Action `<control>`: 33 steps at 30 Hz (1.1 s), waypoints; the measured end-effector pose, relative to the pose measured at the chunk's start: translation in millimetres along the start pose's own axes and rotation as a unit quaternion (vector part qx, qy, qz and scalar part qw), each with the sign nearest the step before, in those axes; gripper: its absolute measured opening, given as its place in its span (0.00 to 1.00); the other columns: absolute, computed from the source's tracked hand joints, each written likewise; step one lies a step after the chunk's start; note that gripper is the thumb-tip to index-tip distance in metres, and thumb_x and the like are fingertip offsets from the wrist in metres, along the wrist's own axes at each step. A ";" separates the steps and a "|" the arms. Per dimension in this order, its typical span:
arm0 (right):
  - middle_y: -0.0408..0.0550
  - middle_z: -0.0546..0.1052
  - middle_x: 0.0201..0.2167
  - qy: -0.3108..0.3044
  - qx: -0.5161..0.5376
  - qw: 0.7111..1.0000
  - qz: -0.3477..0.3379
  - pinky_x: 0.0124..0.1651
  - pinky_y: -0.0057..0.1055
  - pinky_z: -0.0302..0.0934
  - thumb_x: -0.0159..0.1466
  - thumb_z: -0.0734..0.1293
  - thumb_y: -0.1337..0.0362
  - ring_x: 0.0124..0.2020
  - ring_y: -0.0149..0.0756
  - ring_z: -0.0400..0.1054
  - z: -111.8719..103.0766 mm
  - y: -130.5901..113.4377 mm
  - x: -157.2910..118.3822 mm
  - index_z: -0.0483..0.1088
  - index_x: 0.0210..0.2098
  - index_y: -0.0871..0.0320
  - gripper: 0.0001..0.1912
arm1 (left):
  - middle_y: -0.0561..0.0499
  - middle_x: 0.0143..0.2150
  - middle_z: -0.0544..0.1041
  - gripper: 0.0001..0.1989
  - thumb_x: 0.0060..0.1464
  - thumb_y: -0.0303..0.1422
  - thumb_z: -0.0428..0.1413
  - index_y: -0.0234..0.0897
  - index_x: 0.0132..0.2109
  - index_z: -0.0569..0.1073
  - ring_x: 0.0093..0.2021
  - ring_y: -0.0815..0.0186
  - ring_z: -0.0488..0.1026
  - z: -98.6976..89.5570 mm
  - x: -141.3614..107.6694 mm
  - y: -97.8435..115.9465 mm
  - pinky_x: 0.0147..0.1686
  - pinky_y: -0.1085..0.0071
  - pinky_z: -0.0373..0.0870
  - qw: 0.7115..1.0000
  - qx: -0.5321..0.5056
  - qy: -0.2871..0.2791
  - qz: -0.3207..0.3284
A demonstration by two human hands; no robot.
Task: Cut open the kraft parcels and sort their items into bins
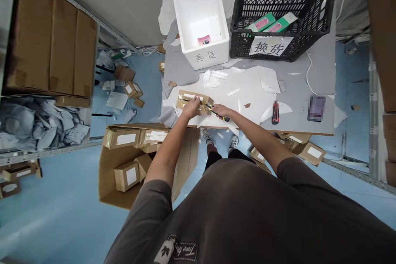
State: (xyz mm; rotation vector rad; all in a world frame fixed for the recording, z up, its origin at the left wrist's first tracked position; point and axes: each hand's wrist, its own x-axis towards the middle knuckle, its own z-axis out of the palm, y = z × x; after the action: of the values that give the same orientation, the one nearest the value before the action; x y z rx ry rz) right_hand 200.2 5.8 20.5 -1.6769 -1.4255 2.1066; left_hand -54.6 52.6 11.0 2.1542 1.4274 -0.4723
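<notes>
A small taped cardboard box [182, 104] lies near the front edge of the table. My left hand [192, 108] rests on top of it, fingers closed against its upper face and edge. In my right hand [221, 110] is a yellow and black utility knife [225, 118], its front end at the right end of the box. How far the blade reaches into the tape or cardboard is too small to tell. A second utility knife, red and black [275, 113], lies on the table to the right of my hands.
Behind my hands stand a white foam box [206, 64] and a black plastic crate [280, 29] holding green and pink cartons [262, 22]. Paper scraps [269, 80] litter the table [297, 120]. A phone [316, 108] lies at right. A large open carton [108, 173] with parcels stands at lower left.
</notes>
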 end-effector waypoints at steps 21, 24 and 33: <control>0.38 0.72 0.24 0.057 -0.145 0.987 -0.043 0.30 0.29 0.61 0.83 0.56 0.52 0.18 0.34 0.66 1.8 -7.8 15.0 0.66 0.45 0.52 0.15 | 0.30 0.79 0.63 0.60 0.49 0.33 0.76 0.36 0.81 0.53 0.82 0.44 0.57 -0.9 -6.9 -4.3 0.76 0.51 0.63 0.999 -0.032 0.036 0.012; 0.42 0.75 0.27 0.064 -0.199 0.977 -0.040 0.31 0.32 0.61 0.83 0.56 0.53 0.18 0.35 0.66 2.3 -12.1 23.7 0.68 0.46 0.53 0.15 | 0.29 0.80 0.61 0.61 0.49 0.35 0.77 0.36 0.81 0.53 0.81 0.43 0.57 -2.5 -9.0 -1.8 0.75 0.51 0.64 0.999 -0.030 0.035 0.010; 0.42 0.73 0.25 0.036 -0.179 0.983 -0.033 0.27 0.31 0.60 0.82 0.60 0.53 0.18 0.35 0.66 -2.3 -10.2 23.0 0.67 0.45 0.54 0.13 | 0.26 0.83 0.54 0.65 0.46 0.38 0.78 0.35 0.82 0.51 0.79 0.37 0.61 -6.9 -5.0 -0.3 0.73 0.51 0.66 1.000 -0.027 0.011 -0.004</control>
State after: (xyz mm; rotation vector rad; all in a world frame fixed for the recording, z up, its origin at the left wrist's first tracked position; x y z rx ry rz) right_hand 188.5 26.2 11.3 -1.7662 -1.8983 1.8161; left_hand -56.7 53.0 19.2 2.1176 1.4444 -0.4101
